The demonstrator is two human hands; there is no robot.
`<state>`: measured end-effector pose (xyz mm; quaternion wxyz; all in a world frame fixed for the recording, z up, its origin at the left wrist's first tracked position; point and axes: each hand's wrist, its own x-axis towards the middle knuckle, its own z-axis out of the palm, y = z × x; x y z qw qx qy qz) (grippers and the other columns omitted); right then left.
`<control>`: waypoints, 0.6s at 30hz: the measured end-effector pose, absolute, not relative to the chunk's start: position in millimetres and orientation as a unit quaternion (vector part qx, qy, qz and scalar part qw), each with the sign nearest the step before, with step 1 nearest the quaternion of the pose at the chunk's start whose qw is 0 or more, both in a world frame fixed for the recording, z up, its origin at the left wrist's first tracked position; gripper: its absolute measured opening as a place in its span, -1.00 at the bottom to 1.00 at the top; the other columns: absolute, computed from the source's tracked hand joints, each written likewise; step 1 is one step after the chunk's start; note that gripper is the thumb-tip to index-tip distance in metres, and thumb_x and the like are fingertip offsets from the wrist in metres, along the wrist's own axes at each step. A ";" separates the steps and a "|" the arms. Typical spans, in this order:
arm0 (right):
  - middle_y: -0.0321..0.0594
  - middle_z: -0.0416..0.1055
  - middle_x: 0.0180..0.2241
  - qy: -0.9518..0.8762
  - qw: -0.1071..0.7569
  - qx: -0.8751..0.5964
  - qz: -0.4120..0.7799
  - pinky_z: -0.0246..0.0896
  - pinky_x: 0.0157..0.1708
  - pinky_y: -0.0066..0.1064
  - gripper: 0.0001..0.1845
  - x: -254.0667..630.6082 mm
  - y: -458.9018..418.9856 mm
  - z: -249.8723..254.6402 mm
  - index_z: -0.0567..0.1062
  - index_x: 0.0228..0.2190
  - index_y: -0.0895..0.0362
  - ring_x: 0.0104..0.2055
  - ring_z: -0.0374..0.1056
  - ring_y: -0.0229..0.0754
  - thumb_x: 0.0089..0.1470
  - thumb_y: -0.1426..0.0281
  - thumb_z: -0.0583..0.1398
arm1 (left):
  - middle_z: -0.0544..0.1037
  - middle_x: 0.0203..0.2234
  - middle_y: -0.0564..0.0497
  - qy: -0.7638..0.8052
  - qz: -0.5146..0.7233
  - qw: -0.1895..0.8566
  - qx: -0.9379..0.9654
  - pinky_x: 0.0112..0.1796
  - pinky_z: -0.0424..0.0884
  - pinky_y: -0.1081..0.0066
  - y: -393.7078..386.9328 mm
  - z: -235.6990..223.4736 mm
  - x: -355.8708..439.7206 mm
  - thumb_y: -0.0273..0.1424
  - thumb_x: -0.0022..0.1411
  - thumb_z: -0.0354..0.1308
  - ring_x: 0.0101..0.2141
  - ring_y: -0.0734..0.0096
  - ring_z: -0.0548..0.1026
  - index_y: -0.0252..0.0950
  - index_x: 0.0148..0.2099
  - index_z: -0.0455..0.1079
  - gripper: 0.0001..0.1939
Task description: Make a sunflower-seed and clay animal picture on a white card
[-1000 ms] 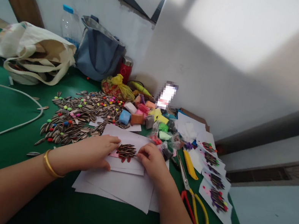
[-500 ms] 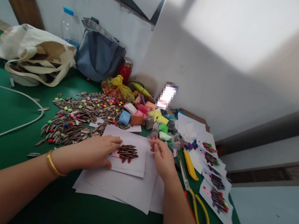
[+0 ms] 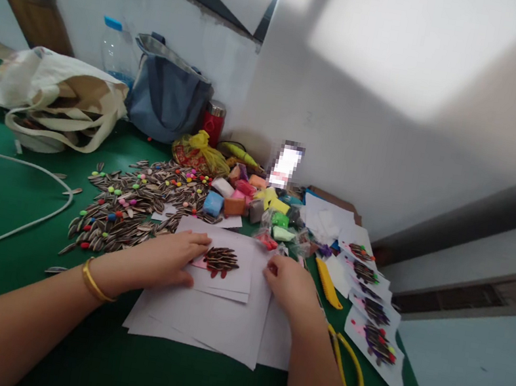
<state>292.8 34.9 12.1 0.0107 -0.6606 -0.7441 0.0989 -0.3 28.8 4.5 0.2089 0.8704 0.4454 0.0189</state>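
A hedgehog-like figure of sunflower seeds [image 3: 221, 260], with red clay feet and a pink front, lies on a small sheet of white paper [image 3: 222, 283]. My left hand [image 3: 177, 257] rests flat at the sheet's left side, fingers stretched and tips beside the figure. My right hand [image 3: 290, 285] is just right of that sheet, over larger white sheets [image 3: 224, 330]. Its fingers are curled together in a pinch; anything between them is hidden. Beyond it, a red clay piece [image 3: 267, 241] in clear wrapping lies near the top of the paper.
Sunflower seeds mixed with coloured beads [image 3: 131, 204] spread at the left. Coloured clay blocks [image 3: 234, 206] lie behind the paper. Yellow-handled scissors [image 3: 351, 369] and a yellow cutter [image 3: 329, 285] are right, beside finished seed pictures [image 3: 378, 347]. A white cable [image 3: 22, 228] crosses the far left.
My right hand has drawn back from the red clay piece, slightly right and nearer to me, and its fingers have curled in more. My left hand stays on the sheet.
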 end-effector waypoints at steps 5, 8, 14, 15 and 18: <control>-0.08 0.54 -0.27 -0.757 -0.058 -0.649 0.041 0.03 -0.43 -0.39 -0.80 282.3 32.4 12.4 0.53 -0.34 0.11 -0.29 0.45 -0.08 0.18 0.46 0.09 | 0.24 0.31 -0.14 0.452 0.009 0.208 0.867 0.24 0.14 0.22 29.7 3.9 0.5 -0.28 0.10 0.25 0.28 0.06 0.20 -0.29 0.26 0.30 -0.34; -0.06 0.53 -0.28 -0.759 -0.055 -0.649 0.026 0.03 -0.44 -0.38 -0.83 281.0 30.5 10.3 0.50 -0.32 0.12 -0.30 0.46 -0.06 0.17 0.48 0.09 | 0.24 0.31 -0.14 0.450 0.011 0.207 0.868 0.25 0.12 0.23 29.4 4.1 0.6 -0.28 0.11 0.24 0.28 0.07 0.20 -0.30 0.26 0.30 -0.34; -0.10 0.53 -0.25 -0.780 0.004 -0.625 0.021 0.07 -0.38 -0.37 -0.82 279.1 28.5 6.6 0.51 -0.27 0.10 -0.22 0.44 -0.05 0.09 0.53 0.15 | 0.24 0.31 -0.13 0.448 0.020 0.207 0.870 0.25 0.11 0.21 30.2 0.7 -0.8 -0.26 0.11 0.24 0.28 0.07 0.20 -0.29 0.26 0.30 -0.34; -0.10 0.53 -0.25 -0.781 0.002 -0.624 0.025 0.06 -0.38 -0.36 -0.85 279.2 28.5 7.4 0.52 -0.30 0.10 -0.23 0.44 -0.05 0.11 0.51 0.15 | 0.24 0.31 -0.13 0.447 0.021 0.207 0.870 0.25 0.11 0.21 30.4 0.4 -0.9 -0.27 0.11 0.23 0.28 0.08 0.20 -0.30 0.26 0.30 -0.34; -0.11 0.51 -0.31 -0.774 -0.007 -0.632 0.043 0.04 -0.41 -0.35 -0.82 280.5 28.4 12.8 0.53 -0.42 0.11 -0.29 0.42 -0.07 0.18 0.35 0.17 | 0.25 0.31 -0.14 0.446 0.027 0.203 0.871 0.25 0.12 0.22 30.4 0.5 -0.7 -0.26 0.11 0.23 0.28 0.08 0.20 -0.30 0.26 0.30 -0.34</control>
